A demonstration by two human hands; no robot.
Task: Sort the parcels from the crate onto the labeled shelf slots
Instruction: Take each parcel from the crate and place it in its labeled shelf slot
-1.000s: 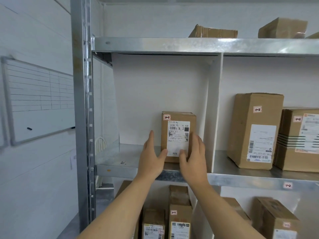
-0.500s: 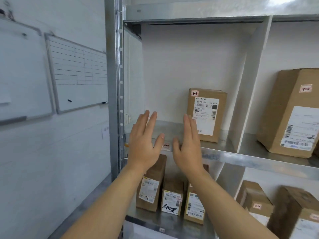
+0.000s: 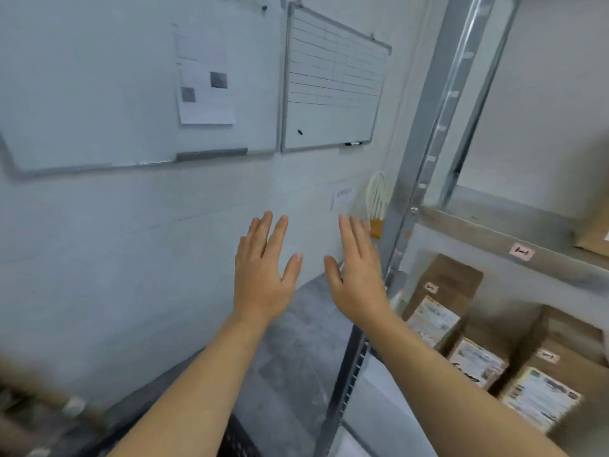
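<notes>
Left hand [image 3: 263, 275] and right hand [image 3: 357, 278]: both raised in front of me, backs toward me, fingers straight and spread. They hold nothing, with a gap between the thumbs.

Around the hands:
- Behind them are the white wall and grey floor [image 3: 296, 341].
- The galvanised shelf upright [image 3: 425, 159] is just right of my right hand. It stands between my hands and the shelf bays.
- By the upright is a white looped item [image 3: 377, 196]; can't tell what it is. A small wall note [image 3: 342, 196] is beside it.
- Above is a gridded whiteboard [image 3: 333, 80] with a marker [image 3: 354, 143] on its ledge.
- Left of that is a larger plain whiteboard [image 3: 99, 77] with a printed sheet [image 3: 204, 74] on it.
- Bottom left is a brown blur, unreadable.

Parcels:
- Three cardboard parcels [image 3: 441, 291] stand in a row on the lower shelf, right of the upright.
- They are on end, long axis vertical, shipping labels facing out toward me.
- Above them the shelf edge carries a slot label [image 3: 521, 252].
- The corner of another parcel [image 3: 593, 232] sits on that upper shelf, cut off by the right border.
</notes>
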